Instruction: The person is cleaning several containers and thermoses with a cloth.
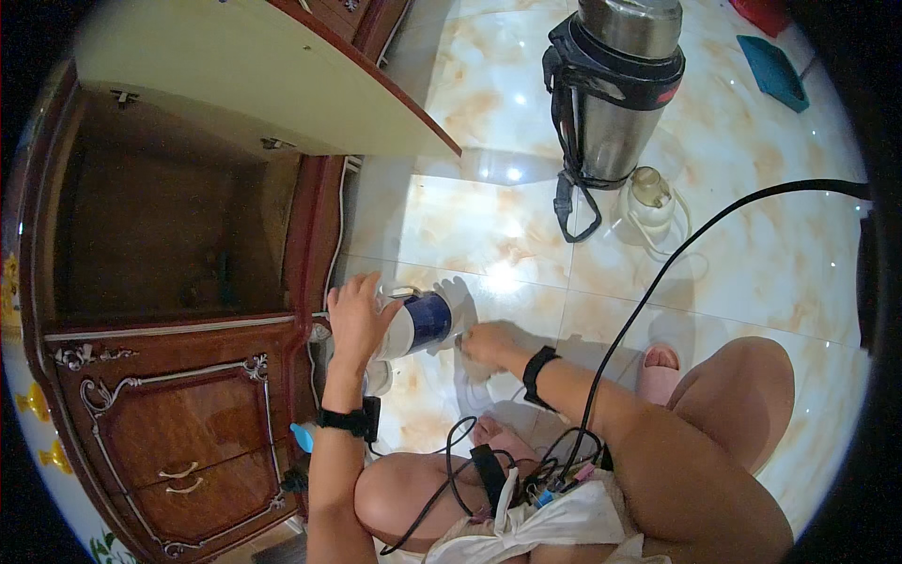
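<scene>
A white container with a dark blue band (431,319) is in front of me, close to the cabinet side. My left hand (357,315) curves around its white left end, the thumb set apart from the fingers. Part of that end is hidden behind the hand. At the lower right side of the container is my right hand (489,347), its fingers curled together. Something small may be between those fingertips, but I cannot make it out. A smaller whitish round item (378,378) sits just below the container, partly covered by my left wrist.
A reddish-brown wooden cabinet (178,404) stands on the left, its pale door (272,89) swung out. A large steel flask (615,122) with a black strap stands farther off, beside a small cream-coloured appliance (650,199). A black cable (648,282) loops past my right arm.
</scene>
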